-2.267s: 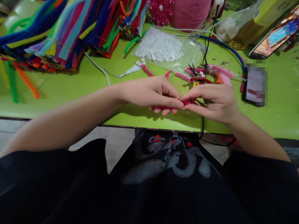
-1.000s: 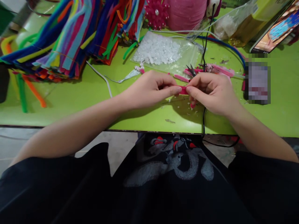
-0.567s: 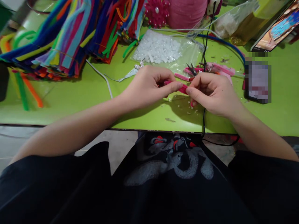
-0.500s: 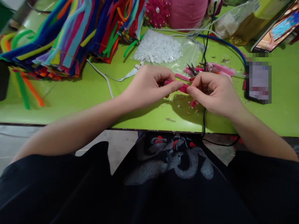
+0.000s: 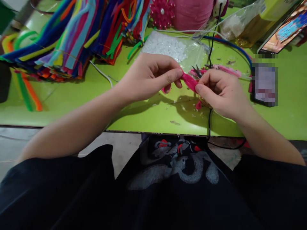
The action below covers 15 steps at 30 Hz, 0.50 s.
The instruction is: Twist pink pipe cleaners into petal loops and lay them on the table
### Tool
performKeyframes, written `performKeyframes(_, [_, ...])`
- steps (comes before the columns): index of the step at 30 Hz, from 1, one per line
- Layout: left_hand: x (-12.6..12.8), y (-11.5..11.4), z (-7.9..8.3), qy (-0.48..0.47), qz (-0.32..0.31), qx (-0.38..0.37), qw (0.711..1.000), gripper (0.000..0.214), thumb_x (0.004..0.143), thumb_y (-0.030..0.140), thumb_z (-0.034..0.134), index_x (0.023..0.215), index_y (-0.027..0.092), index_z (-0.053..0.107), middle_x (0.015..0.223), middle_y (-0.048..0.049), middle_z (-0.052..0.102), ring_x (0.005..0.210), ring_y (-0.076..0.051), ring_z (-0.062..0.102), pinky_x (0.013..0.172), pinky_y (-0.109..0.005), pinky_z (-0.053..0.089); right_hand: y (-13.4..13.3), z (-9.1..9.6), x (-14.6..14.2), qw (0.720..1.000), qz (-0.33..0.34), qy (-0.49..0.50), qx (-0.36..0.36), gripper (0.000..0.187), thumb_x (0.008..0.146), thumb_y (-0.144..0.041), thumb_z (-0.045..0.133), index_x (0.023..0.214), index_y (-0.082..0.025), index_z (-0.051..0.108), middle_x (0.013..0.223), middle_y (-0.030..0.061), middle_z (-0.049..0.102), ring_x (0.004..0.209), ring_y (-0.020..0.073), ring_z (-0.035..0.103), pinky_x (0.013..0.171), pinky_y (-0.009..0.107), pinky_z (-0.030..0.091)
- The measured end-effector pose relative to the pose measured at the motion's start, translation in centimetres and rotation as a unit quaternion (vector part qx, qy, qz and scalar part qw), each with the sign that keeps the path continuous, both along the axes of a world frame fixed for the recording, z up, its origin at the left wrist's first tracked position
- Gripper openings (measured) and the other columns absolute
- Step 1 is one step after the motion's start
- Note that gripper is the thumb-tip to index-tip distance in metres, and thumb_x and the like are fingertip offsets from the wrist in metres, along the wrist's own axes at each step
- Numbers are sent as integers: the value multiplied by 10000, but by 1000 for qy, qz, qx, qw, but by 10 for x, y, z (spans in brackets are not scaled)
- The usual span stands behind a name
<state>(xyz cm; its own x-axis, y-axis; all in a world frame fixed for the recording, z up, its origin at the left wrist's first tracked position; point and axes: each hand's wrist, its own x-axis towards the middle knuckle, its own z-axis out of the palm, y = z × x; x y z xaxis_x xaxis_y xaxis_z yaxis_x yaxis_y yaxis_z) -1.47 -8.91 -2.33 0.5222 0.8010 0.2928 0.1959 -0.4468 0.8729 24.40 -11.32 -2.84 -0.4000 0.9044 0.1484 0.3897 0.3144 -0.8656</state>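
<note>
A bright pink pipe cleaner (image 5: 190, 81) is stretched between my two hands above the green table. My left hand (image 5: 155, 76) pinches its upper left end between thumb and fingers. At the lower right end, my right hand (image 5: 220, 91) grips it with thumb and forefinger. A bit of pink shows under my left fingers, and another pink end (image 5: 198, 105) hangs below my right hand. Just behind my right hand lie scissors (image 5: 197, 71), their blades partly visible, beside pink pieces (image 5: 227, 69). Part of the pink material is hidden inside my fingers.
Bundles of coloured pipe cleaners (image 5: 72, 41) lie at the back left. Behind my hands are a bag of white beads (image 5: 165, 46) and a pink flower (image 5: 162, 12). A black cable (image 5: 210, 123) crosses the table (image 5: 144, 121); a phone (image 5: 265, 84) lies right, beneath a lit screen (image 5: 285, 30).
My left hand has moved up and slightly left, and more of the pink pipe cleaner shows between the hands. My right hand has barely moved.
</note>
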Motion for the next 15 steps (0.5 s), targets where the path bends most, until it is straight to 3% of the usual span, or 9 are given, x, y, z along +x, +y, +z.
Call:
performKeyframes(4, [3,-1,-15,27,37,123,991,335,1129,474,717,985,187,811,882,-70,824,683,-133,709,609,-278,500,2,0,-6,996,52,33,-62,387,1102,-557,808,932,-240,666,761,-1,658,615,133,602,564,306,460])
performKeyframes(6, [4,-2,-20,48,43,140,988,339,1137,486,695,1008,200,825,913,-68,833,728,-152,724,634,-295,516,1,-1,-10,990,84,50,-99,374,1127,-528,779,917,-234,684,757,0,683,603,126,623,571,298,480])
performKeyframes(11, [6,-1,-21,11,15,92,996,413,1133,587,696,1008,212,814,914,-66,818,816,-183,761,622,-300,513,-3,1,-15,991,90,47,-91,365,1145,-327,740,802,-224,669,656,-28,625,544,96,545,537,283,421])
performKeyframes(15, [8,-2,-17,-18,1,26,1000,474,1086,673,755,951,220,776,906,-62,801,867,-197,777,696,-310,583,-6,3,-14,992,88,45,-80,281,1135,-290,745,863,-228,714,650,-41,610,546,99,519,542,291,395])
